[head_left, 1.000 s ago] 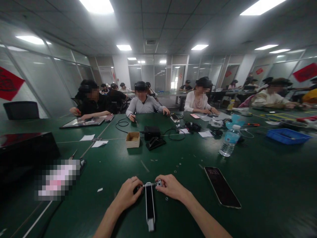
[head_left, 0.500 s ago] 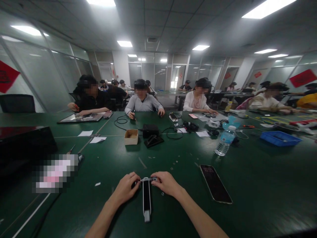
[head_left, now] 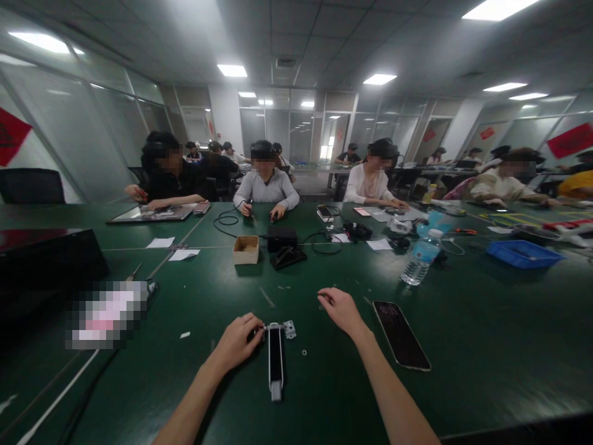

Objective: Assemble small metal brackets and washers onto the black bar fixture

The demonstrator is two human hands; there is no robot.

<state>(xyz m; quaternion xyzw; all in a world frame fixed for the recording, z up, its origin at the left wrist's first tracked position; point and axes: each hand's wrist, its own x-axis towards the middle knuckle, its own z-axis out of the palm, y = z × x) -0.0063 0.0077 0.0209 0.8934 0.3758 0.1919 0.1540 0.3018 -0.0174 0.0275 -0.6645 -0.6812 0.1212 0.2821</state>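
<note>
A long black bar with silver ends (head_left: pixel 275 358) lies on the green table (head_left: pixel 486 334), pointing away from me. My left hand (head_left: pixel 238 340) is closed on its far left end. A small silver bracket (head_left: pixel 290 329) sits at the bar's far right end. My right hand (head_left: pixel 340 307) hovers further out and to the right, fingers curled in a pinch over tiny washers (head_left: pixel 323 306) scattered on the table; whether it holds one is unclear. One small ring (head_left: pixel 304 353) lies just right of the bar.
A dark phone (head_left: pixel 401 334) lies to the right of my right hand. Further out stand a water bottle (head_left: pixel 419 257), a small cardboard box (head_left: pixel 246 249), a black device with cables (head_left: pixel 283 246) and a blue tray (head_left: pixel 524 253). Several people sit working across the table. A black case (head_left: pixel 46 256) stands at left.
My right hand has left the bar's end and the bracket, moving away from me and to the right toward the scattered washers. My left hand stays on the bar.
</note>
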